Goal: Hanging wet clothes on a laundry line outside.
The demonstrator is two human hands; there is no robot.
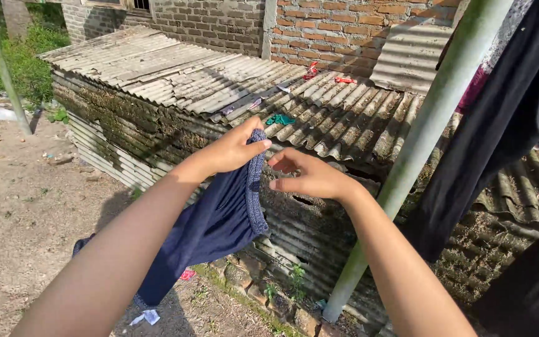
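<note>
Navy garment (213, 224) pinched in left hand's (235, 150) grip, right hand (307, 178) loosely open beside it.

A home's backyard — brick wall (344, 31), corrugated sheet roofing (219, 81), bare dirt ground (20, 212), hanging dark laundry (500, 125).

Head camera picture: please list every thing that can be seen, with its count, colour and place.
navy garment: one, dark blue with a speckled waistband, hanging from the left hand
green pole: one, pale green, slanting up at the right
thin pole: one, grey-green, far left
dark clothes: several, black, hanging at the right edge
corrugated roof: one, grey and mossy, low, in the middle
brick wall: one, red-brown, behind the roof
green scrap: one, on the roof
red scraps: two, on the roof near the wall
dirt ground: brown, at the left
left hand: gripping the waistband
right hand: open, beside the garment
</note>
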